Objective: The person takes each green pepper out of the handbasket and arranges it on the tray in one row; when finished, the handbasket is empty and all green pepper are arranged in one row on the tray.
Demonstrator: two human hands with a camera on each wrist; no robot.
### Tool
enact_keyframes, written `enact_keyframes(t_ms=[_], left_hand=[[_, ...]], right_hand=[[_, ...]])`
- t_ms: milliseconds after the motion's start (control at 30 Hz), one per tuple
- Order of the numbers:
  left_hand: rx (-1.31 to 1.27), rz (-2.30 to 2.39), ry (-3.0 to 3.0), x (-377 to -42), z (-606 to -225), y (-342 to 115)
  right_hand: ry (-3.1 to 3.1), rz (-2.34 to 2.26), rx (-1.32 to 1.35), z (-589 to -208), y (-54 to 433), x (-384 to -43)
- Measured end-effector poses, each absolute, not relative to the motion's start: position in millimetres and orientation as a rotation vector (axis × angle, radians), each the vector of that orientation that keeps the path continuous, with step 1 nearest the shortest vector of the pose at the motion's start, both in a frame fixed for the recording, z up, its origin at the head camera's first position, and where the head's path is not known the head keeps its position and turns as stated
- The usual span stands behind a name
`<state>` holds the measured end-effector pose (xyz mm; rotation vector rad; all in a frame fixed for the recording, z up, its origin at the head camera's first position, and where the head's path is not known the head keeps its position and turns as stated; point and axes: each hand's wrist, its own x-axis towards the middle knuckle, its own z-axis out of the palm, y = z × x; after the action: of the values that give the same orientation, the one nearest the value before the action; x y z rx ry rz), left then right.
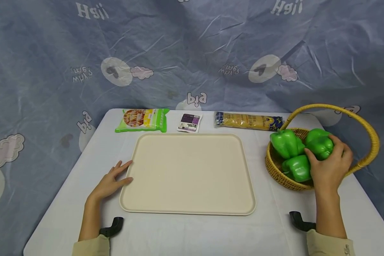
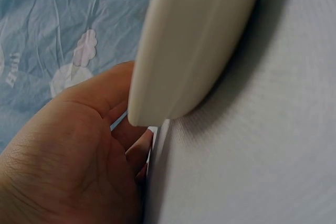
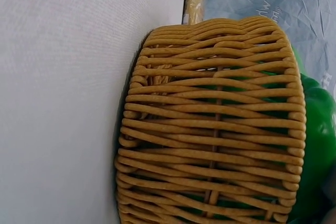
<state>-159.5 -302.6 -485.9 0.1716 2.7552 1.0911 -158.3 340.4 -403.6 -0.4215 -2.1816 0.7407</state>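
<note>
My right hand (image 1: 331, 167) grips a green bell pepper (image 1: 320, 144) at the right side of a woven basket (image 1: 280, 177), thumb on the near side and fingers over the far side. Two more peppers lie in the basket, one at the back left (image 1: 286, 143) and one in front (image 1: 297, 168). In the right wrist view the wicker wall (image 3: 215, 124) hides most of the peppers. My left hand (image 1: 110, 183) rests at the left edge of a beige tray (image 1: 188, 174), fingers spread and fingertips right at its rim. The tray's bare surface shows.
Along the table's back edge lie a green food packet (image 1: 142, 120), a small white and purple sachet (image 1: 190, 122) and a long yellow and blue pack (image 1: 248, 121). The basket's tall handle (image 1: 372, 137) arches over to the right. Behind hangs a blue-grey printed cloth (image 1: 192, 53).
</note>
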Motion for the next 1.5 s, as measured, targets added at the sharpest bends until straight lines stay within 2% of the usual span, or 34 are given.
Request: enact_keyframes(t_ms=[700, 1500], left_hand=[[0.146, 1.111, 2.740, -161.9, -489.9, -302.5], [0.122, 1.146, 2.720, -160.2, -485.4, -300.8]], right_hand=[[-2.043, 0.570, -0.194, -398.5, 328.6, -154.2], [-1.945, 0.727, -0.218, -398.0, 310.6, -143.1]])
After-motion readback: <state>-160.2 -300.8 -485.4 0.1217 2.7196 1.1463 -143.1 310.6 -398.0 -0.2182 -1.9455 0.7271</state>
